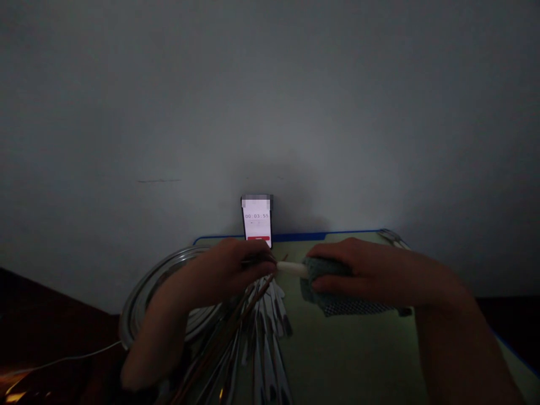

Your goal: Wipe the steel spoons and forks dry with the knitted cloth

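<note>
My left hand (223, 273) is closed around a bundle of metal cutlery (257, 332), whose handles fan down toward the front edge. My right hand (363, 270) is wrapped around a grey checked cloth (337, 304), and the cloth is folded over one pale utensil (291, 269) that sticks out toward my left hand. Both hands meet just in front of a phone (257, 222) that stands against the wall and shows a running timer. The scene is very dim.
A round steel tray (143, 298) lies at the left, partly under my left arm. The pale table has a blue edge (304, 236). More cutlery (392, 236) lies at the far right corner. A white cable (63, 360) runs off left.
</note>
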Demonstrator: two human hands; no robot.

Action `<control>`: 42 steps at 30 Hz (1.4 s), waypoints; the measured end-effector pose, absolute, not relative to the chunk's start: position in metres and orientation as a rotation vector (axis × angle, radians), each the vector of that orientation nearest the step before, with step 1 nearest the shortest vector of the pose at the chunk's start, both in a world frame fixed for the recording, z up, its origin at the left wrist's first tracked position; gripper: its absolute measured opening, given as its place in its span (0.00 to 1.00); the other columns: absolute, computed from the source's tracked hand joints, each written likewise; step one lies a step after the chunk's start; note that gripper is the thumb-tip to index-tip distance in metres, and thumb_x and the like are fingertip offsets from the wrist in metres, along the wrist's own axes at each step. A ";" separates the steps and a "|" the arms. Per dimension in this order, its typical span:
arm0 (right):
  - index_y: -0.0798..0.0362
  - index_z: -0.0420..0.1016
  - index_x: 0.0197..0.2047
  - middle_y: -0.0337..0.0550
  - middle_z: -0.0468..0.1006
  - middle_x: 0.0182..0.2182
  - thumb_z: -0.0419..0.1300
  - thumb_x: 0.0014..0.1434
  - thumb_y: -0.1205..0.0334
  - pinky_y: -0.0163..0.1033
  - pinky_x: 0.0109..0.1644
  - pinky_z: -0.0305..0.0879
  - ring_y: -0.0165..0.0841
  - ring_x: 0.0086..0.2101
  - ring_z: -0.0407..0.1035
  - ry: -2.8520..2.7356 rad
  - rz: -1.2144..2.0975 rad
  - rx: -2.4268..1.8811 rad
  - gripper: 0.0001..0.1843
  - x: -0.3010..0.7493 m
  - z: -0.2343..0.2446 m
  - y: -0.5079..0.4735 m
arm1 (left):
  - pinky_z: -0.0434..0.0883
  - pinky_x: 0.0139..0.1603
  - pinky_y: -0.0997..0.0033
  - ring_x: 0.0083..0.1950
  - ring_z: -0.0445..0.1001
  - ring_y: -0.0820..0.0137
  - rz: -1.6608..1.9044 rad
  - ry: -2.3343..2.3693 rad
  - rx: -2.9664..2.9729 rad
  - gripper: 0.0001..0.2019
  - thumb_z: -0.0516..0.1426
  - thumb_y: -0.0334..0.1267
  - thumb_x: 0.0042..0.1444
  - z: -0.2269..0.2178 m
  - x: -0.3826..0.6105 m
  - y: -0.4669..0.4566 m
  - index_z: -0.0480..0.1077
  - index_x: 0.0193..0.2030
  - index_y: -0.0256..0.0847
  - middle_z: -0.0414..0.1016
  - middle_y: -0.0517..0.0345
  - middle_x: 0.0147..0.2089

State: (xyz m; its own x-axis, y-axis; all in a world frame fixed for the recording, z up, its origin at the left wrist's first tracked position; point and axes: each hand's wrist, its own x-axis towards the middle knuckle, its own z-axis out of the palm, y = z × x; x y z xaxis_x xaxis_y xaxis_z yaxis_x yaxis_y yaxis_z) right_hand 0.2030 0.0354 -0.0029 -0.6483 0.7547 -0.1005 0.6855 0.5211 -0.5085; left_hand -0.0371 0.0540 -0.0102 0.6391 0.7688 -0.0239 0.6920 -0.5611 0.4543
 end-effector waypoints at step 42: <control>0.54 0.66 0.33 0.39 0.71 0.28 0.50 0.60 0.54 0.33 0.29 0.54 0.28 0.28 0.64 -2.698 0.728 -1.179 0.13 0.193 -0.014 0.044 | 0.57 0.28 0.76 0.28 0.66 0.75 0.270 1.104 2.527 0.11 0.48 0.41 0.62 -0.025 -0.016 0.054 0.67 0.33 0.39 0.70 0.62 0.28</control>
